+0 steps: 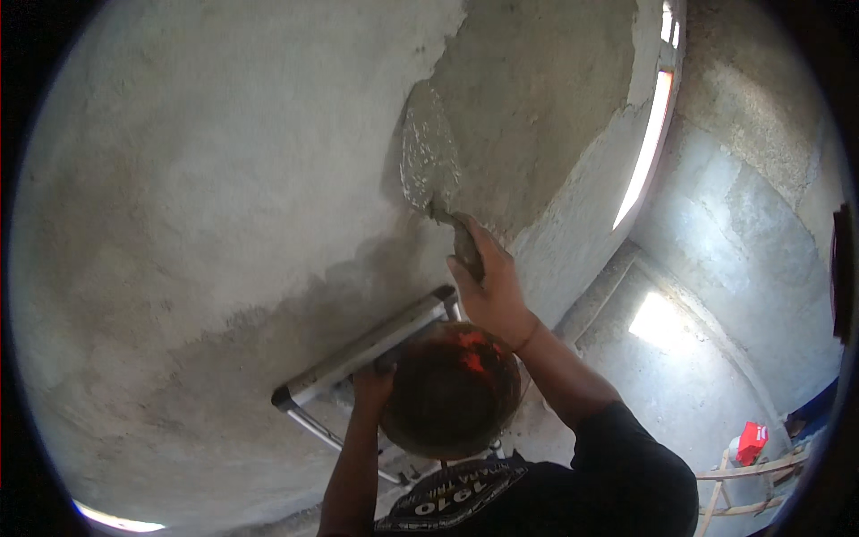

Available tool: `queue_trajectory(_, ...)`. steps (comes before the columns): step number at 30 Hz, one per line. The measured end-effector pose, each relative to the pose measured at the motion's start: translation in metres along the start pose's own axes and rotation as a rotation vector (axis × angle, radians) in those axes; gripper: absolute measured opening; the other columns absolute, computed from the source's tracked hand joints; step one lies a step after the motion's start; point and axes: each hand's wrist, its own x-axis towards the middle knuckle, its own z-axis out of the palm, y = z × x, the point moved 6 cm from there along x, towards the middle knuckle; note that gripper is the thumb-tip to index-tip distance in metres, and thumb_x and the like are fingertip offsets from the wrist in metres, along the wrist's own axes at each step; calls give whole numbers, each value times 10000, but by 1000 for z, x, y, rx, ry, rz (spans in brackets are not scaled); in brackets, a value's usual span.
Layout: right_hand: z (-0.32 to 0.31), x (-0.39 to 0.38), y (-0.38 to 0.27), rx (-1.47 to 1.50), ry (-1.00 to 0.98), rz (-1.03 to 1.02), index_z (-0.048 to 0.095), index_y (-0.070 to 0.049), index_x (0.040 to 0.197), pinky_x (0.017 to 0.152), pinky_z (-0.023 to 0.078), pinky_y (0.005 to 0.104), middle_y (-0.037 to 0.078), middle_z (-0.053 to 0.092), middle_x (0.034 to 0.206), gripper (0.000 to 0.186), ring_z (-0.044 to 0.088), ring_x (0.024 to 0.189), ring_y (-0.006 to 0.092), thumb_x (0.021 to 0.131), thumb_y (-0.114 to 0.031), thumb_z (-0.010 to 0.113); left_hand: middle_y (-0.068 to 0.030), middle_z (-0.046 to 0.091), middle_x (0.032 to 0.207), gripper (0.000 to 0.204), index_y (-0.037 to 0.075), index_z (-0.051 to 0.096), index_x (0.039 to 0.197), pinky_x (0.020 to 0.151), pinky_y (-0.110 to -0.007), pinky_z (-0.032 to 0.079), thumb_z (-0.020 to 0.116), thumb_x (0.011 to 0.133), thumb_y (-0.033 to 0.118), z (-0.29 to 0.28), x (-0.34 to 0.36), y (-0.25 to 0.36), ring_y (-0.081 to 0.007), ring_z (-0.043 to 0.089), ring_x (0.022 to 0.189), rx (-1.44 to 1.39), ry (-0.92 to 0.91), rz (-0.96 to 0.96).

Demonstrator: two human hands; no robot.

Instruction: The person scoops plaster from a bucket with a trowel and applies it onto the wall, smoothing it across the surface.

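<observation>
My right hand (492, 285) is closed round the handle of a pointed trowel (430, 152). The trowel's wet, shiny grey blade lies against or just off the wall, at the left edge of a darker patch of fresh plaster (528, 98). Lower down, my left hand (372, 387) grips the left rim of a round, dark bucket (452, 394), its fingers partly hidden. Orange-red marks show inside the bucket near its far rim. What else it holds is too dark to make out.
An aluminium stepladder (362, 345) stands against the wall, just beyond the bucket. Paler plastered wall (224, 161) spreads to the left. At right are a bright narrow window opening (646, 148), a wooden frame (747, 470) and a red packet (752, 442) on the floor below.
</observation>
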Motion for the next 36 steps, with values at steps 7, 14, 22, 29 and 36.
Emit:
queue_trajectory(7,-49,-66,3,-52,-370,326,477,23,1273,815,471,323,198,617,1030,488,604,879,232,808,-23,620,-251,416,1374,699,33,424,1346,1102,-474,251,660,802,403,4,6,1,-418,339,1304,31,-124,-107)
queue_trajectory(14,-47,-96,-1,-101,-1146,858,444,-32,1239,564,451,285,100,590,772,421,553,622,139,849,-39,603,-249,455,1334,654,34,458,1307,1032,-462,356,688,789,360,12,21,-10,-414,444,1220,-69,-89,-185)
queue_trajectory(22,26,-125,31,-476,-1548,358,532,-22,1081,770,482,485,212,638,860,283,619,859,394,850,-178,577,-236,474,1315,650,40,463,1300,1021,-460,367,707,777,339,8,10,-6,-414,449,1215,-126,-82,-203)
queue_trajectory(29,89,-172,87,-643,-1866,289,586,25,1115,896,466,444,265,625,1005,374,598,1028,375,868,-254,551,-247,488,1285,610,42,469,1278,1008,-469,366,705,773,288,7,12,-2,-432,444,1205,-207,-27,-147)
queue_trajectory(36,92,-185,75,-403,-1891,447,598,8,1120,874,470,443,247,624,1066,387,605,1018,367,879,-290,545,-256,492,1261,595,40,474,1260,989,-483,372,716,755,244,12,11,-6,-449,433,1202,-209,17,-179)
